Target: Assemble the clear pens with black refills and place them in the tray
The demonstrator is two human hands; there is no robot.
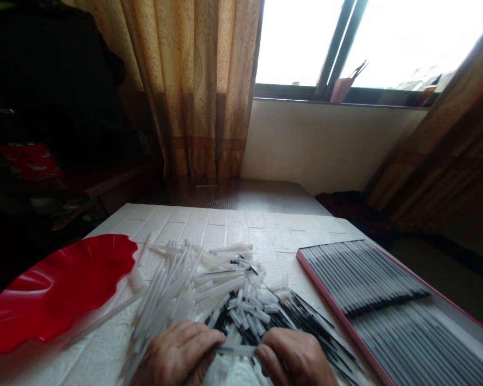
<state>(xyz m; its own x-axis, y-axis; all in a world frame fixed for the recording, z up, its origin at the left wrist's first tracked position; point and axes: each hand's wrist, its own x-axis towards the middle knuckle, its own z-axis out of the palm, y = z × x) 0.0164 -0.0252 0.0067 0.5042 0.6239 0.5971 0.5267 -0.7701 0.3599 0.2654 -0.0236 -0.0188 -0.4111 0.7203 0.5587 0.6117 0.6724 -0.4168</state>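
Near the table's front edge, my left hand (181,351) and my right hand (292,354) are closed on the two ends of one translucent plastic tube (236,350), held level between them. A loose pile of long clear plastic tubes (165,289) lies just beyond my left hand. Short whitish caps (251,311) are heaped in front of both hands, mixed with small black pieces. Thin black rods (306,316) fan out beside my right hand. The finger undersides are hidden.
At left stands a red wavy-edged tray (64,289). A pink-edged box (324,287) at right holds rows of dark, slim pens (370,273). White brick-patterned sheeting (273,228) covers the table. Behind are a brown surface (265,194), curtains (197,96) and a window.
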